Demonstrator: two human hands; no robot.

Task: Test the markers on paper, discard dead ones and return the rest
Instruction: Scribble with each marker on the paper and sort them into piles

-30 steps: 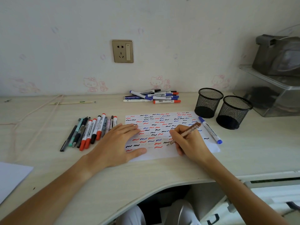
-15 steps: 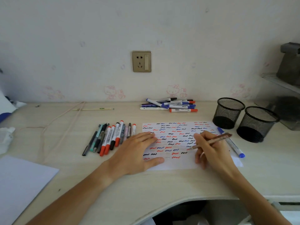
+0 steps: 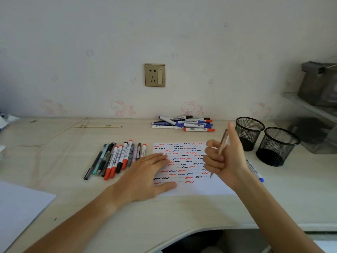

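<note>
The left hand (image 3: 145,177) lies flat with fingers spread on the test paper (image 3: 184,187), likely pinning it to the surface (image 3: 73,203) against the pen strokes. The right hand (image 3: 225,161) curls around a thin brown pen (image 3: 223,141), tip just above the scribbles, near the two mesh cups (image 3: 264,141).

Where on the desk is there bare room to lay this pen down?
Bare wood lies along the near desk edge, below the scribbled test paper, and between the row of markers and the back pile of markers. It is crowded by the two black mesh cups and the blue-capped marker beside the right hand.
</note>
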